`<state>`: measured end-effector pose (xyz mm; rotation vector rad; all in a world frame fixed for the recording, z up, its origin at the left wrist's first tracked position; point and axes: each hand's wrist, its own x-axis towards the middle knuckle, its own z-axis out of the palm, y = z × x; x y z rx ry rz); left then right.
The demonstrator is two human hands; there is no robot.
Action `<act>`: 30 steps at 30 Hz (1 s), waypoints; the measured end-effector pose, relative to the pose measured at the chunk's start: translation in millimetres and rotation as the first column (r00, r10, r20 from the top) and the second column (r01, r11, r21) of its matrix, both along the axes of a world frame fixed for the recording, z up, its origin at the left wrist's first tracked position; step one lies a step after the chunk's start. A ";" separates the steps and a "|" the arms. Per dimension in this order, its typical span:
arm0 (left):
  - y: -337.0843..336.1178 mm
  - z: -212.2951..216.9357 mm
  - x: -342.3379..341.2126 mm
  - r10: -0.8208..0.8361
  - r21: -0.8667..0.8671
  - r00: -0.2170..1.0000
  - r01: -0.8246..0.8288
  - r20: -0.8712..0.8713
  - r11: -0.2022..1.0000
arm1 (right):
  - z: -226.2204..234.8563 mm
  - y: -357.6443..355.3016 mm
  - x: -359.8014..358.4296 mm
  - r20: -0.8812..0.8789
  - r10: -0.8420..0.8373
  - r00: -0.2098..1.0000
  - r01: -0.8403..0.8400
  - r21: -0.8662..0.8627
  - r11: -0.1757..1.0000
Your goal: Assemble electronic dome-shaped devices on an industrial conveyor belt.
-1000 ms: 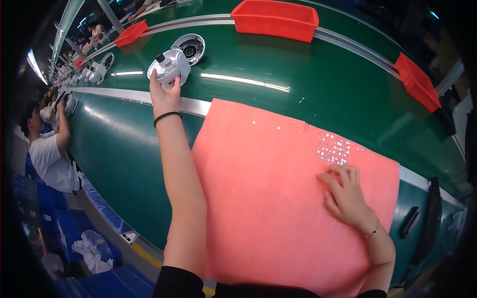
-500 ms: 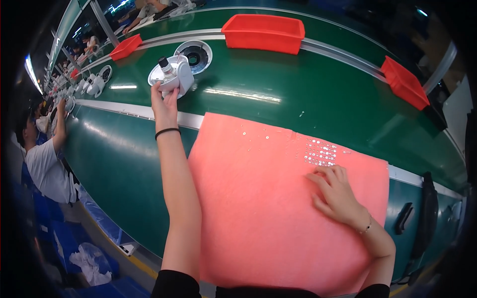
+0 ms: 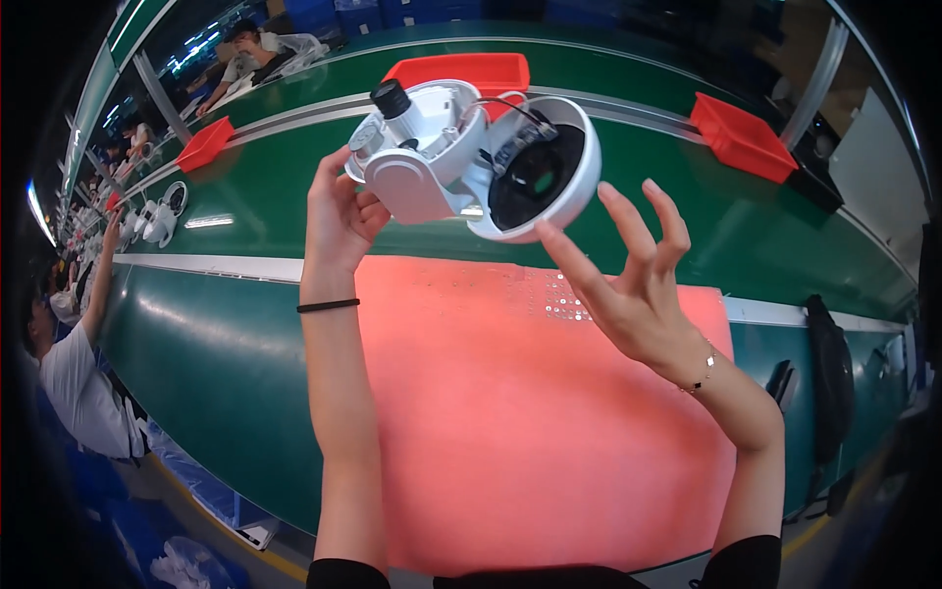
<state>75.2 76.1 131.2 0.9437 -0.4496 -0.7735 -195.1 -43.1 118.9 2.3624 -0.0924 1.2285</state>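
Above the far edge of the pink mat (image 3: 530,422) hangs a white camera housing (image 3: 412,187) in two parts, joined by a bracket and thin cables. Its left part carries a black lens barrel (image 3: 391,98). The right part is a round white shell (image 3: 589,167) with a black inside. My left hand (image 3: 339,221) grips the housing at its left end, with some fingers hidden behind it. My right hand (image 3: 638,285) is open, its fingers spread beside the round shell. One fingertip is at the shell's lower rim; I cannot tell whether it touches.
Rows of small shiny screws (image 3: 564,299) lie at the mat's far side. Red bins (image 3: 741,137) stand along the green conveyor belt (image 3: 648,221). More white housings (image 3: 157,218) sit farther left, near a co-worker in a white shirt (image 3: 78,398). A dark strap-like object (image 3: 829,378) hangs at the right.
My left hand has lifted the housing off the belt and brought it closer, to the right. My right hand has left the screws and risen to the housing, fingers spreading. The view has shifted.
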 end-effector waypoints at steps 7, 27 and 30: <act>-6.2 13.3 -34.8 -0.048 0.158 0.988 0.024 0.150 0.987 | 9.6 5.5 -15.1 -0.021 0.023 1.000 -0.025 -0.133 0.991; -14.5 -37.9 -35.6 -0.828 0.510 0.447 0.653 0.339 0.560 | 38.1 75.4 -108.8 0.046 0.679 0.733 -0.081 0.996 0.020; -40.7 -38.7 -93.3 -0.939 0.538 -0.183 0.843 0.291 0.003 | 50.6 78.9 -115.1 0.084 0.809 0.581 0.122 0.974 -0.189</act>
